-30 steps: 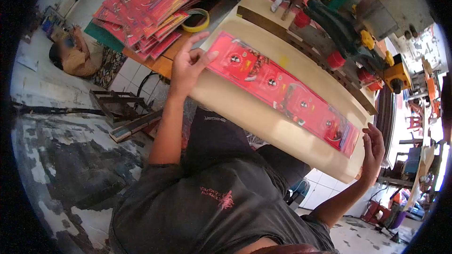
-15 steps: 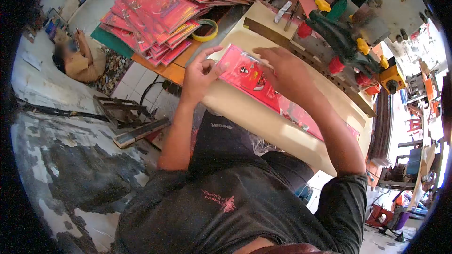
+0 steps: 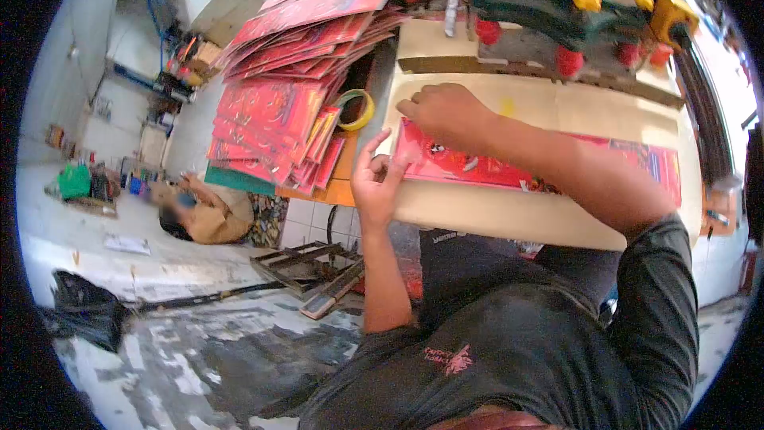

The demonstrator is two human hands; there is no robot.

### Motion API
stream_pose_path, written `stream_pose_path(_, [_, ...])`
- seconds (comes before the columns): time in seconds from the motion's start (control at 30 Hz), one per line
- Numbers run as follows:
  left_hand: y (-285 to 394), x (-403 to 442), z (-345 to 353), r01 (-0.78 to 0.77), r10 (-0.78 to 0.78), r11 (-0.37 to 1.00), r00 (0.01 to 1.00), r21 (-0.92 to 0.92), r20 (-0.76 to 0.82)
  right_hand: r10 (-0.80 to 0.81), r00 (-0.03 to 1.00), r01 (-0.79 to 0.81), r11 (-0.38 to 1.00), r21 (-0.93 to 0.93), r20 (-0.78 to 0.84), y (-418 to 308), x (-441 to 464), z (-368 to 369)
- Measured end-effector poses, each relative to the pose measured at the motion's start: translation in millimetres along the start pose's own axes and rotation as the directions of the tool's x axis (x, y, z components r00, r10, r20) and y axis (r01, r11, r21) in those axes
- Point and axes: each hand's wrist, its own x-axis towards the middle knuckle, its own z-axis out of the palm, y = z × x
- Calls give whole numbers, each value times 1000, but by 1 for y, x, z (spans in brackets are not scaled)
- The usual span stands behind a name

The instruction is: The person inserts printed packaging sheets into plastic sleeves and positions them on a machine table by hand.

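Note:
A long red printed strip [image 3: 493, 169] lies flat on the cream work surface [image 3: 509, 213]. My left hand [image 3: 377, 183] is at the strip's left end, its thumb touching the edge and its fingers apart. Over the upper left corner of the strip is my right hand [image 3: 442, 114], with its fingers curled together; whatever may be between them is hidden. My right forearm crosses above the strip and covers part of it.
Stacks of red printed sheets [image 3: 270, 115] and a yellow tape roll [image 3: 356, 110] are at the left. Behind the work surface stands a dark green machine [image 3: 549, 16] with red and yellow knobs. Another person [image 3: 211, 211] is low at the far left.
My right hand has moved from the strip's far right end to its left end, and its fingers have curled. My left hand stays at the left edge. The view has turned left.

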Motion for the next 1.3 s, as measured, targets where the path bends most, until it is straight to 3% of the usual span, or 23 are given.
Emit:
stream_pose_path(0.23, [-2, 7, 4, 18, -20, 998, 1000, -57, -25, -67, 996, 66, 998, -8, -56, -2, 3, -3])
stream_pose_path(0.4, [-1, 8, 8, -6, 5, 999, 1000, 53, 14, -107, 989, 107, 994, -6, -99, -9, 0, 2])
stream_pose_path(0.77, [-4, 5, 11, -33, 31, 996, 999, 79, 35, 93, 970, -91, 996, 19, -225, -20, 5, 9])
stream_pose_path(0.97, [2, 3, 8, 6, -12, 987, 999, 161, 36, 215, 970, -214, 977, 17, -111, -29, 11, 1])
stream_pose_path(1.1, [-8, 6, 8, -59, 53, 982, 998, 178, 36, 224, 968, -230, 972, -40, -113, -30, 14, 7])
stream_pose_path(1.3, [-3, 1, 9, -19, 23, 988, 1000, 153, -21, 304, 953, -302, 941, 151, 10, -16, 16, -4])
